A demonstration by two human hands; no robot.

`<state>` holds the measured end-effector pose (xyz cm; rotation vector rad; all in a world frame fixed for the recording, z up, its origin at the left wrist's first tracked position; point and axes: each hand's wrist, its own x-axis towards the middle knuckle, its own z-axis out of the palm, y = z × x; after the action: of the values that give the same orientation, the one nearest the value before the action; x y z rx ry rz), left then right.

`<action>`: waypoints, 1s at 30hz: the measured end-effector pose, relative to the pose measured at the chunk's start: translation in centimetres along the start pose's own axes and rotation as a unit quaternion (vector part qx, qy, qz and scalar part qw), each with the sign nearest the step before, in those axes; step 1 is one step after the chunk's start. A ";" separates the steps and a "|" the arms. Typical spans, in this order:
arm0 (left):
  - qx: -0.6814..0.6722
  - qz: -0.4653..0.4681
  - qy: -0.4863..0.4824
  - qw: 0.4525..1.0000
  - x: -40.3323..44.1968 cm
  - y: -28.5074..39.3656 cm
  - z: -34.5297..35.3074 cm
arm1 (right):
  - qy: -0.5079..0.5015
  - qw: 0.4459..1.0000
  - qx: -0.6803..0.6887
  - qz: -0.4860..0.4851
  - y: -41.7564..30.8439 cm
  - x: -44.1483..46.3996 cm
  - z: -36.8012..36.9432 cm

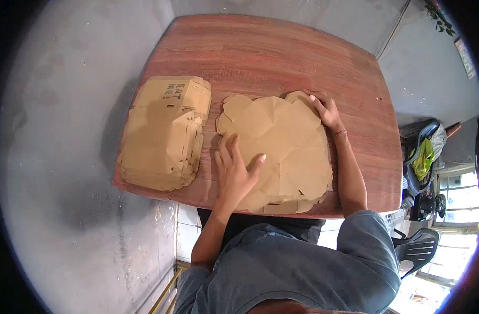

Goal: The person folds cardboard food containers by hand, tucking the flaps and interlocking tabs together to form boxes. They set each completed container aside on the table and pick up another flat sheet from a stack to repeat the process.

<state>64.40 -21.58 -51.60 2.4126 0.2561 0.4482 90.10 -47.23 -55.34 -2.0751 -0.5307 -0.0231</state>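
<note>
A stack of flat brown cardboard box blanks (281, 131), creased and with cut tabs along the edges, lies on the table in front of me. My left hand (233, 172) rests on its left side, fingers spread and pointing away from me. At the far right corner, my right hand (327, 111) grips the cardboard's edge, the thumb on top; the other fingertips are partly hidden. To the left is a second stack of folded cardboard boxes (156, 131), the top one printed "EAT ME!". Neither hand touches that stack.
The reddish wooden table (271, 47) stands against grey walls (67, 131) at its left and far sides. On the right are a dark plastic chair (420, 248) and another seat with a yellow-green bag (424, 159). Windows (459, 196) are beyond.
</note>
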 end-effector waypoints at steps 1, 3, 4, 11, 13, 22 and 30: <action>-0.005 0.004 -0.004 1.000 -0.3 -0.1 0.0 | -0.007 1.000 -0.017 -0.014 0.2 0.0 0.0; -0.008 0.009 -0.009 1.000 -1.1 -0.1 -0.2 | -0.001 1.000 0.012 -0.012 -0.3 -0.3 0.3; -0.027 0.013 -0.005 1.000 -1.4 -0.1 -0.2 | 0.008 0.999 0.041 -0.010 -0.8 -0.5 0.5; -0.160 0.033 -0.099 0.981 -4.4 -0.4 -1.4 | -0.030 0.998 0.024 0.043 -2.7 -1.1 -0.1; -0.076 0.071 -0.141 0.985 -5.5 0.4 -2.5 | -0.037 0.997 -0.020 0.070 -2.6 -0.7 -0.7; 0.135 0.112 -0.195 0.965 -8.4 2.2 -1.3 | 0.113 0.989 0.091 -0.009 -1.3 -1.6 -0.3; 0.163 0.168 -0.168 0.958 -8.7 4.1 -2.5 | 0.117 0.991 -0.025 -0.057 -2.3 -2.8 -1.1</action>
<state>55.69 -25.83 -49.29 2.8165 -0.2561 0.1390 86.93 -48.09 -53.56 -2.0536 -0.5070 -0.3451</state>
